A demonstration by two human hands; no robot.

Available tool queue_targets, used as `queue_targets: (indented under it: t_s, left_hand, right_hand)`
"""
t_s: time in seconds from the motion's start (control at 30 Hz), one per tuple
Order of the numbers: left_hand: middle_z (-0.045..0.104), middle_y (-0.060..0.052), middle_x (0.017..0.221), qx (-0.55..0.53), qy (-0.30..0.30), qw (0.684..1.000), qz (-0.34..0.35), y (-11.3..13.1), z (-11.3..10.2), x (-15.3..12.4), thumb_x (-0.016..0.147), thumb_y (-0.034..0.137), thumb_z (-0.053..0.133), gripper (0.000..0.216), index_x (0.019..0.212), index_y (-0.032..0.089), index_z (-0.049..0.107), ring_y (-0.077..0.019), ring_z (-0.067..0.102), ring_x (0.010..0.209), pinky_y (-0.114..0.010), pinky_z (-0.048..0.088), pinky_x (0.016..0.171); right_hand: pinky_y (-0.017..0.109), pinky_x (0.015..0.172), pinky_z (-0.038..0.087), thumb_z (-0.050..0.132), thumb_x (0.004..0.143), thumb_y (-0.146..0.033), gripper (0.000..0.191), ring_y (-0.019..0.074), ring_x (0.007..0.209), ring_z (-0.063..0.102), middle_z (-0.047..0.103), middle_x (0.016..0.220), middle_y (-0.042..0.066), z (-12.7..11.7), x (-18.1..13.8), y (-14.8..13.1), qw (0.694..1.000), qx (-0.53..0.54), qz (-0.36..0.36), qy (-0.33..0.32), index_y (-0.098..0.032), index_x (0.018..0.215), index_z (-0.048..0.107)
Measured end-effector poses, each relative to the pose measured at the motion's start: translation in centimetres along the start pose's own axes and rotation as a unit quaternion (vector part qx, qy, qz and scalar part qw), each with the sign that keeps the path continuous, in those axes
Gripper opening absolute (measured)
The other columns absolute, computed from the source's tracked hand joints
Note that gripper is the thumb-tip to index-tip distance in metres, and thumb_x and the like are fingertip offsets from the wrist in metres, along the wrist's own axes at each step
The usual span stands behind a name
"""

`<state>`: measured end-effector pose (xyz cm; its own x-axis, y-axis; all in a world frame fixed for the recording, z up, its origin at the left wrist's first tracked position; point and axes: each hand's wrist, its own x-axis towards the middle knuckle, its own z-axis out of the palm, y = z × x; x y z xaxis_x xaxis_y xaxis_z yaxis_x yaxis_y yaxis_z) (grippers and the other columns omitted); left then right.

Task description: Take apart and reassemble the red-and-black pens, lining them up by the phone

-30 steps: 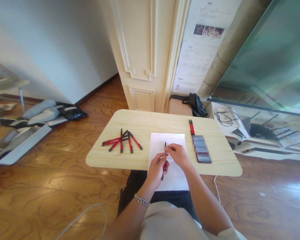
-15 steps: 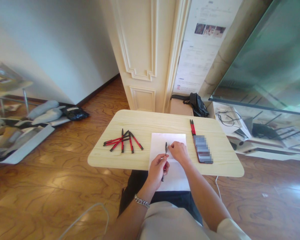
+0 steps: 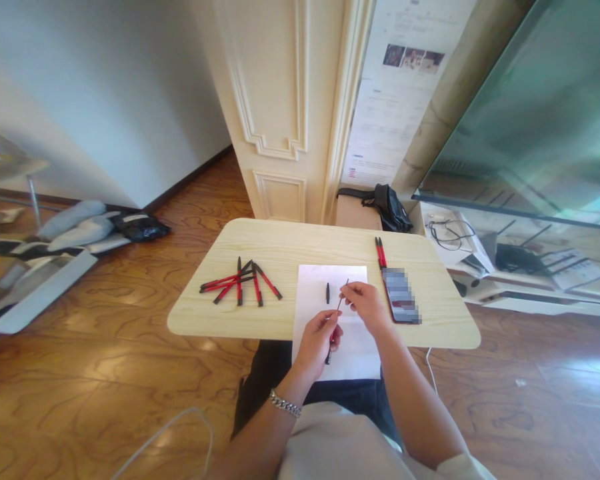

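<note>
My left hand (image 3: 316,341) is closed around a red and black pen barrel (image 3: 329,355), whose black end sticks out below the fingers. A thin ink refill (image 3: 339,304) rises from the top of that barrel. My right hand (image 3: 364,303) pinches the refill near its upper end. On the white paper (image 3: 307,283), just ahead of the left hand, lies a short black pen tip piece (image 3: 328,293), apart from both hands.
Several red and black pens (image 3: 239,283) lie crossed on the left of the pale wooden table (image 3: 280,240). Two more pens (image 3: 381,253) rest at the right, above a phone (image 3: 403,297) with a blurred-out screen. A black bag (image 3: 393,207) sits behind the table.
The black tip piece has come away from the barrel and now lies on the paper. My right hand has moved onto the refill, now exposed. The view has shifted slightly.
</note>
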<state>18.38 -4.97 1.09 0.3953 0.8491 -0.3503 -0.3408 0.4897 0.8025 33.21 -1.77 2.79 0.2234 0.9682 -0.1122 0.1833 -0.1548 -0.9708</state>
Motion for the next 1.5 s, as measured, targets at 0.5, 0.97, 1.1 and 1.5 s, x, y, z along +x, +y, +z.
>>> queue_targets:
  t_s: [0.5, 0.97, 1.1, 1.5]
  left_hand:
    - [0.063, -0.005, 0.071, -0.053, 0.009, 0.999, -0.001, 1.0, -0.6, -0.1, 0.072, 0.034, 0.068, 0.047, 0.112, 0.012, 0.058, -0.0121, 0.056, 0.057, -0.024, 0.040, 0.051]
    - [0.065, -0.005, 0.066, 0.032, 0.034, 0.999, 0.022, 1.4, 1.4, -0.3, 0.077, 0.045, 0.065, 0.065, 0.129, 0.015, 0.040, -0.0149, 0.059, 0.050, -0.025, 0.043, 0.046]
    - [0.064, -0.003, 0.064, 0.055, 0.026, 0.997, 0.051, 1.3, 1.3, -0.2, 0.080, 0.047, 0.060, 0.062, 0.130, 0.016, 0.038, -0.0126, 0.055, 0.046, -0.021, 0.037, 0.040]
    - [0.065, -0.004, 0.066, 0.132, 0.000, 0.990, 0.046, 1.4, 1.3, -0.6, 0.079, 0.050, 0.060, 0.063, 0.129, 0.017, 0.042, -0.0107, 0.051, 0.044, -0.019, 0.033, 0.037]
  right_hand:
    - [0.029, 0.066, 0.038, 0.059, 0.079, -0.039, 0.022, 0.0192, 0.071, 0.060, 0.069, 0.072, 0.007, 0.6, 2.0, 0.6, 0.942, -0.319, -0.022, 0.098, -0.019, 0.075, 0.069]
    - [0.028, 0.038, 0.039, 0.060, 0.077, -0.049, 0.037, 0.0133, 0.038, 0.045, 0.040, 0.047, -0.007, 1.9, -4.2, 0.2, 0.946, 0.288, 0.094, -0.117, -0.016, 0.092, 0.064]
    - [0.031, 0.041, 0.044, 0.060, 0.078, -0.046, 0.033, 0.0156, 0.040, 0.050, 0.045, 0.046, -0.005, 1.5, -3.9, 0.2, 0.939, 0.299, 0.085, -0.144, -0.015, 0.089, 0.065]
    - [0.025, 0.054, 0.044, 0.067, 0.074, -0.033, 0.026, 0.0128, 0.060, 0.057, 0.068, 0.078, 0.007, 0.1, -2.7, 1.3, 0.962, 0.242, 0.083, -0.098, -0.012, 0.088, 0.070]
